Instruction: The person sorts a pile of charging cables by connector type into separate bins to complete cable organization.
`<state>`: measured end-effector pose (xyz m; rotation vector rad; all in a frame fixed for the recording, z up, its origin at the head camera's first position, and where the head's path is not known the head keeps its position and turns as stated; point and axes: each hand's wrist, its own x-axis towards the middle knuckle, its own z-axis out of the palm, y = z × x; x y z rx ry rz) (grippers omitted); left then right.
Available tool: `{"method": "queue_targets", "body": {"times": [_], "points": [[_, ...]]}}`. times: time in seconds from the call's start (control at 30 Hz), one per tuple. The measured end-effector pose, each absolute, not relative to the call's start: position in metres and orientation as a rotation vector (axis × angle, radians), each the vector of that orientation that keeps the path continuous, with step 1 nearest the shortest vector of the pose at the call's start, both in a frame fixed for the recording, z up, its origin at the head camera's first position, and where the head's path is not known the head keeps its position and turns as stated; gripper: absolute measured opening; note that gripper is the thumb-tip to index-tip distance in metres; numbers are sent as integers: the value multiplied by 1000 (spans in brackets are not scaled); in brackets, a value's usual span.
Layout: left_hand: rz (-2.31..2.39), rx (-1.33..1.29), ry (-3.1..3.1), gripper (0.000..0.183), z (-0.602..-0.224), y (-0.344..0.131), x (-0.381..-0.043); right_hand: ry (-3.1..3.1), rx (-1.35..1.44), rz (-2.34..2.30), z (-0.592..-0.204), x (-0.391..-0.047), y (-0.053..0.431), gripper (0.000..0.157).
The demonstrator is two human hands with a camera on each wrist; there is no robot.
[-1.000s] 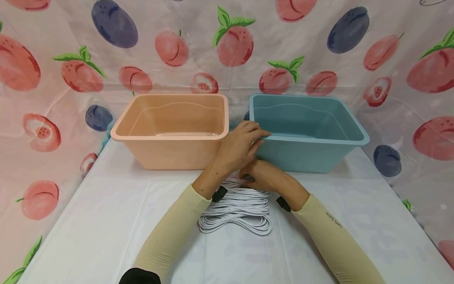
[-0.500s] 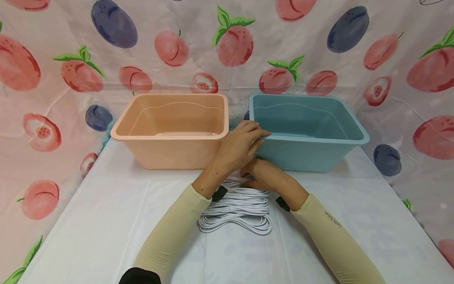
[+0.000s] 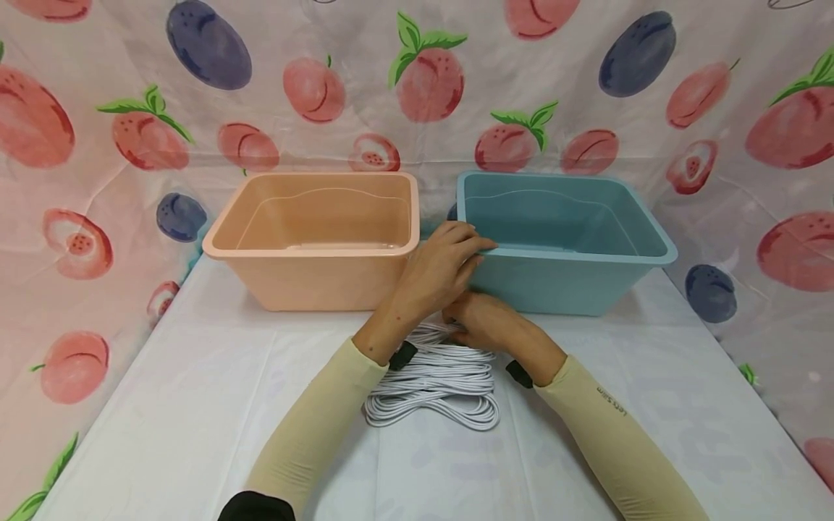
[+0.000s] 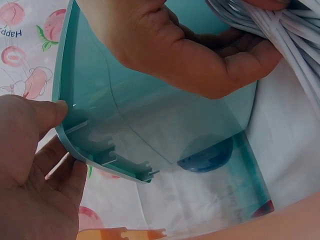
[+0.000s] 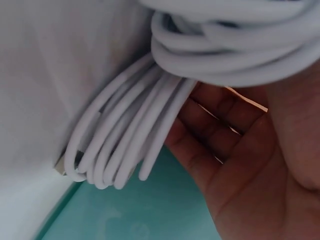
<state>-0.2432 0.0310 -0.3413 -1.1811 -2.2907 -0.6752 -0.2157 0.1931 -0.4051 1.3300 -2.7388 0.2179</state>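
My left hand (image 3: 435, 271) reaches across to the near left corner of a teal plastic bin (image 3: 573, 289). In the left wrist view, the thumb and fingers of the left hand (image 4: 30, 165) pinch that bin's rim. Beneath the left forearm, my right hand (image 3: 491, 320) holds the far end of a bundle of white cable (image 3: 436, 380) lying looped on the table. Seen from the right wrist, curled fingers of the right hand (image 5: 250, 165) sit behind the cable loops (image 5: 235, 50). Part of the bundle is hidden by the left wrist.
An orange bin (image 3: 326, 282) stands left of the teal one, with a narrow gap between them. Both rest at the back of a white-covered table (image 3: 195, 405). Behind hangs a fruit-print curtain (image 3: 365, 79).
Very little differs. The right hand shifts slightly over the far end of the cable bundle; the left hand and both bins stay in place.
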Motion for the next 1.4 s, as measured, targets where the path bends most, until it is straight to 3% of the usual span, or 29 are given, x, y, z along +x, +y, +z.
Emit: {"method": "queue_targets", "body": {"times": [1.1, 1.4], "points": [[-672, -1169, -2306, 28, -342, 31, -244, -2804, 1193, 147, -392, -209, 195, 16], [-681, -1177, -2304, 28, -341, 30, -242, -2826, 1153, 143, -377, -203, 200, 25]]}}
